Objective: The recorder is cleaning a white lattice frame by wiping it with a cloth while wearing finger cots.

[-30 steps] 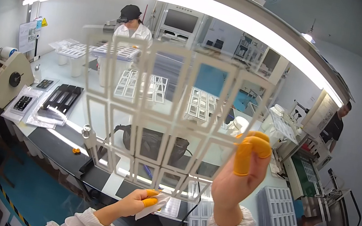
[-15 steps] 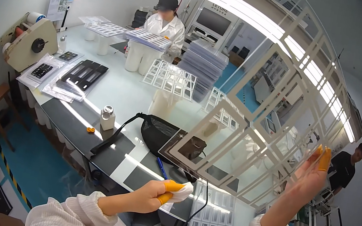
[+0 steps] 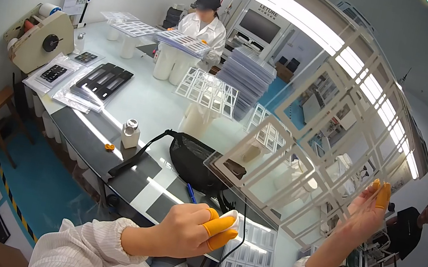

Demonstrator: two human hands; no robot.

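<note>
My right hand (image 3: 367, 215), raised at the right, pinches the edge of a large clear sheet (image 3: 296, 152) printed with white rectangular frames. The sheet hangs tilted above the bench, and I see the room through it. Yellow-orange finger cots cover the fingertips of both hands. Low in the middle, my left hand (image 3: 182, 234) is closed round a folded white wipe (image 3: 232, 216), only part of which shows. That hand is apart from the sheet. Below the sheet's lower edge lies a panel of white-framed windows (image 3: 251, 254).
A black waist bag (image 3: 189, 158), a blue pen (image 3: 191, 192) and a white bottle (image 3: 131, 134) rest on the bench. Farther back are framed sheets (image 3: 207, 91) on white cups and a tall stack of clear sheets (image 3: 243, 81). A co-worker (image 3: 202, 28) works across the bench; another person (image 3: 412, 228) is at right.
My left hand has turned and moved slightly right, its fingers curled more tightly over the wipe. The sheet and right hand sit slightly lower in view. The view has shifted a little.
</note>
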